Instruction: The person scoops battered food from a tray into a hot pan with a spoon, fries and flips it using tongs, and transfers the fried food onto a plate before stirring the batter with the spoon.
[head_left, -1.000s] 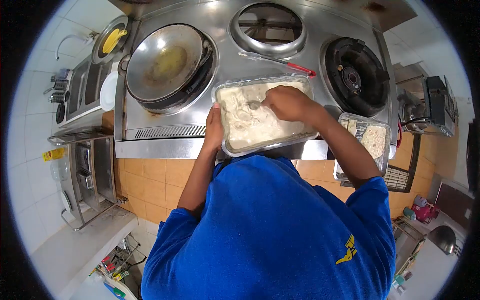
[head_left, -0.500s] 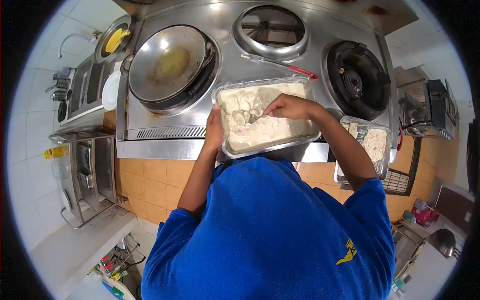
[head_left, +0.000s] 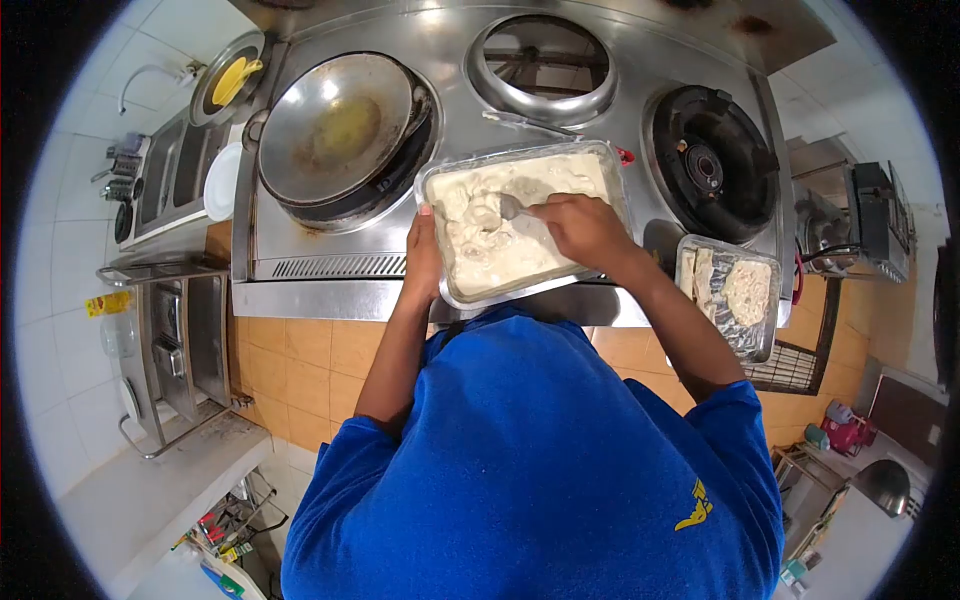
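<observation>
A rectangular clear tray (head_left: 612,165) full of thick cream-coloured batter (head_left: 520,255) rests at the front of the steel stove, slightly tilted in its angle. My left hand (head_left: 423,255) grips the tray's left edge, thumb on the rim. Closed round the handle of a metal spoon (head_left: 511,207), my right hand (head_left: 583,232) is over the batter, the spoon's head in the mix. Coated pieces lie in a second clear tray (head_left: 773,300) to the right, beneath my right forearm. Behind the batter tray lie tongs (head_left: 530,124), their red end partly hidden.
A large wok (head_left: 335,130) with some yellow oil sits on the left burner. An open ring burner (head_left: 543,65) is at the back middle, and a black burner (head_left: 706,165) at the right. A white plate (head_left: 222,182) stands by the sink on the left.
The batter tray has shifted slightly left and turned, its right end now nearer the tongs' red end. My right hand and the spoon have moved within the batter.
</observation>
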